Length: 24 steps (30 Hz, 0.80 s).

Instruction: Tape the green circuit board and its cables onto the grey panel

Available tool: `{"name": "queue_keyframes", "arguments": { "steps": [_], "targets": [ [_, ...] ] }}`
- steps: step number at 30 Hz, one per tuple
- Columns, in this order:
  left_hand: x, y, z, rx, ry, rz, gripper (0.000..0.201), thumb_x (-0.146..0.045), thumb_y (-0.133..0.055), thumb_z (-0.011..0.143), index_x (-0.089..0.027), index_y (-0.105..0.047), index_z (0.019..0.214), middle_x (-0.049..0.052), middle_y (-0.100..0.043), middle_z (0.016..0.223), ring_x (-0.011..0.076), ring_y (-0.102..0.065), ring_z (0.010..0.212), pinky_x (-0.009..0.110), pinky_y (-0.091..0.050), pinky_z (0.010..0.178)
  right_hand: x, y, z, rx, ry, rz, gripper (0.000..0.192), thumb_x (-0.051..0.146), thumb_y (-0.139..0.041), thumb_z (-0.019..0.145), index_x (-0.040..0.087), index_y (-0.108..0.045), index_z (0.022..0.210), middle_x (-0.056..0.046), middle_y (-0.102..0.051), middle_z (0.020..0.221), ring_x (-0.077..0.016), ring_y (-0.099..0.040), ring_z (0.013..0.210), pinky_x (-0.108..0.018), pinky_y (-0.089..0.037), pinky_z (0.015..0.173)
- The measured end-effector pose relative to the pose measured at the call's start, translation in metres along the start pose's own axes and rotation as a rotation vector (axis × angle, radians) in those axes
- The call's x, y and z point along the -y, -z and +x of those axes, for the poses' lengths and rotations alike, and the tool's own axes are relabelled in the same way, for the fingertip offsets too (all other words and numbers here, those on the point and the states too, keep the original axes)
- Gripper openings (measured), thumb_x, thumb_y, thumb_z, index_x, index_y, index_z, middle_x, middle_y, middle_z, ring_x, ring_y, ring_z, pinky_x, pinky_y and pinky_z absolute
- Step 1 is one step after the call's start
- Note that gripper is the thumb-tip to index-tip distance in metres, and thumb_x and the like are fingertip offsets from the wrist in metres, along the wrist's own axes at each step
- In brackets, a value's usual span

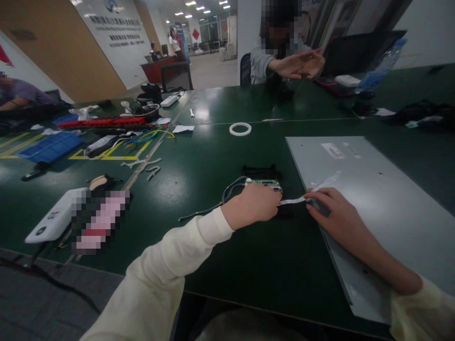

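You are working at a dark green table (227,246) in an open office, with a co-worker (284,57) sitting across from you, hands pressed together. Your left hand (254,206) is closing over the near edge of a small green circuit board (265,182), fingers curled down on it; its wires (220,199) are trailing off to the left. Your right hand (329,208) is resting at the left edge of a large grey metal panel (373,208), fingers narrowed and pinching a white flat ribbon cable (293,201). That cable is running taut between your two hands, touching both, and its far end is lying across the panel. A white tape ring (240,129) is lying well beyond the board, apart from either hand.
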<state>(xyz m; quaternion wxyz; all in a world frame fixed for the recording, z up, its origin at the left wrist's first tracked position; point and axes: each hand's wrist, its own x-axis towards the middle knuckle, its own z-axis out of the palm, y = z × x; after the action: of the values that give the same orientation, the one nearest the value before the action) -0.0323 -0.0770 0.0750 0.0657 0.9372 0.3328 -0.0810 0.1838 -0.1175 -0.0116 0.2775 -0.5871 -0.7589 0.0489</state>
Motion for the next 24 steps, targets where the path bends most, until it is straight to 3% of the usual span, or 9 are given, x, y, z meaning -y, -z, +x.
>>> {"name": "queue_keyframes", "arguments": {
  "steps": [7,12,15,17,21,24],
  "targets": [
    [0.000,0.018,-0.010,0.170,0.071,0.057,0.024,-0.027,-0.047,0.088,-0.012,-0.064,0.096,0.011,-0.069,0.094,0.0245,-0.065,0.082,0.034,-0.050,0.069,0.009,-0.001,-0.001,0.021,-0.016,0.035,0.025,0.030,-0.042,0.082,0.020,-0.059,0.098,-0.010,-0.053,0.097,-0.0231,-0.054,0.090,-0.038,-0.046,0.079],
    [0.015,0.029,-0.013,0.203,0.114,0.033,0.028,-0.033,-0.044,0.089,-0.014,-0.062,0.098,0.007,-0.068,0.091,0.0196,-0.064,0.075,0.028,-0.047,0.062,0.009,-0.001,0.000,0.024,-0.013,0.043,0.025,0.031,-0.044,0.082,0.020,-0.060,0.097,-0.009,-0.053,0.096,-0.0231,-0.054,0.091,-0.037,-0.047,0.079],
    [0.031,0.032,-0.012,0.080,0.129,0.013,0.031,-0.033,-0.044,0.088,-0.016,-0.055,0.111,0.007,-0.064,0.102,0.0179,-0.062,0.082,0.026,-0.046,0.066,0.012,-0.001,-0.001,0.026,-0.020,0.046,0.024,0.030,-0.044,0.082,0.021,-0.060,0.097,-0.009,-0.054,0.098,-0.0229,-0.054,0.092,-0.037,-0.046,0.080],
    [0.043,0.029,-0.011,0.013,0.133,0.033,0.043,-0.037,-0.049,0.085,-0.017,-0.046,0.123,0.009,-0.058,0.114,0.0204,-0.058,0.095,0.028,-0.046,0.073,0.016,-0.001,-0.001,0.035,-0.019,0.055,0.023,0.029,-0.044,0.083,0.021,-0.060,0.098,-0.008,-0.053,0.099,-0.0222,-0.055,0.093,-0.036,-0.046,0.081],
    [0.059,0.018,-0.007,0.133,0.120,-0.015,0.070,-0.048,-0.057,0.078,-0.023,-0.028,0.137,0.011,-0.047,0.130,0.0243,-0.052,0.109,0.031,-0.045,0.082,0.021,-0.001,-0.001,0.066,-0.014,0.070,0.023,0.027,-0.044,0.084,0.021,-0.059,0.100,-0.008,-0.054,0.101,-0.0214,-0.055,0.094,-0.034,-0.047,0.081],
    [0.058,0.011,-0.003,0.148,0.154,0.010,0.072,-0.050,-0.054,0.080,-0.022,-0.024,0.140,0.013,-0.042,0.135,0.0276,-0.049,0.114,0.035,-0.044,0.086,0.020,0.000,0.000,0.061,-0.024,0.080,0.025,0.029,-0.045,0.084,0.020,-0.058,0.103,-0.009,-0.056,0.101,-0.0222,-0.056,0.093,-0.035,-0.047,0.080]
  ]
}}
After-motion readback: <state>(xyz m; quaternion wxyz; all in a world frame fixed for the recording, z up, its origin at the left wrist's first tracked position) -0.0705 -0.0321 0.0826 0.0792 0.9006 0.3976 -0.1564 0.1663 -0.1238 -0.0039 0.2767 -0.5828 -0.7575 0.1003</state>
